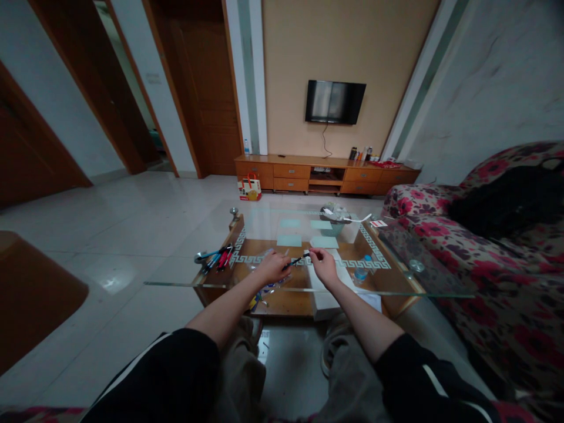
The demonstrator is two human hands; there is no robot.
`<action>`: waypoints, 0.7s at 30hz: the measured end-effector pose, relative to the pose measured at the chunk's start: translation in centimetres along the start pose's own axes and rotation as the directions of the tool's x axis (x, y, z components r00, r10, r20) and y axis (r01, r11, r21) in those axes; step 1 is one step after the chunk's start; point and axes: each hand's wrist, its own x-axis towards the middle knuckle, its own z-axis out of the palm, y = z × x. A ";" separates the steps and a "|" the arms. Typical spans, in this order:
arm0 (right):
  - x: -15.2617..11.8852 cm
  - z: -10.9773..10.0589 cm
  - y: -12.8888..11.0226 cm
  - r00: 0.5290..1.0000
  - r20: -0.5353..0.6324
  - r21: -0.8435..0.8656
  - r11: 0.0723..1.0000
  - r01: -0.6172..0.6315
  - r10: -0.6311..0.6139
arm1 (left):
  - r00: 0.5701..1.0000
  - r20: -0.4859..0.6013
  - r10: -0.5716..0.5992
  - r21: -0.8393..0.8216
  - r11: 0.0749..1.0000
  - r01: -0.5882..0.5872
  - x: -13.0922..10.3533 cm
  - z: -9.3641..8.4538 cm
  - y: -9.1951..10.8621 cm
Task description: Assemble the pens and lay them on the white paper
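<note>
Between my two hands, above the glass coffee table [176, 284], is a slim dark pen [298, 261] with a bluish end on the left. My left hand [274, 267] has its fingers closed around the bluish end. The fingertips of my right hand [324, 265] pinch the other end. To the left on the glass lies a bunch of pens [215, 258], blue, black and red. Clear plastic packaging [275, 286] lies by my left hand, partly hidden under it. A white box [325, 299] shows below my right hand.
A plastic bottle [362, 271] stands right of my right hand. A basket [335, 222] holding bags sits toward the far side, with a red-and-white card [378, 224] near the far right corner. A flowered sofa [423, 229] borders the right side; a TV cabinet [291, 172] stands beyond.
</note>
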 end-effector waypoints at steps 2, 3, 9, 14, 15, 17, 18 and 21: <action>0.0 0.1 0.0 1.000 0.019 0.000 1.000 0.010 -0.010 | 1.000 -0.002 -0.004 -0.007 1.000 0.004 0.0 0.0 0.0; -0.1 0.1 0.0 0.999 0.032 0.002 1.000 0.016 -0.016 | 1.000 -0.001 -0.007 -0.010 1.000 0.007 -0.1 0.0 0.0; -0.2 0.0 -0.1 0.997 0.074 -0.002 0.999 0.036 -0.036 | 1.000 0.014 -0.019 -0.010 1.000 0.019 -0.1 -0.4 0.3; -0.3 -0.1 -0.4 0.997 0.071 0.005 0.999 0.034 -0.034 | 1.000 -0.015 0.013 0.011 1.000 -0.012 -0.1 -0.6 0.2; -0.3 -0.1 -0.4 0.997 0.068 0.004 0.999 0.035 -0.035 | 1.000 -0.020 0.021 0.015 1.000 -0.021 -0.1 -0.5 0.2; -0.3 -0.1 -0.5 0.997 0.062 0.000 0.999 0.041 -0.041 | 0.999 -0.023 0.029 0.020 0.999 -0.029 -0.1 -0.4 0.1; -0.3 -0.1 -0.6 0.997 0.059 0.000 0.999 0.043 -0.043 | 0.999 -0.022 0.030 0.020 0.999 -0.030 -0.1 -0.4 0.1; -0.3 0.0 -0.6 0.997 0.058 0.003 0.999 0.042 -0.042 | 1.000 -0.018 0.025 0.015 1.000 -0.024 -0.1 -0.2 0.1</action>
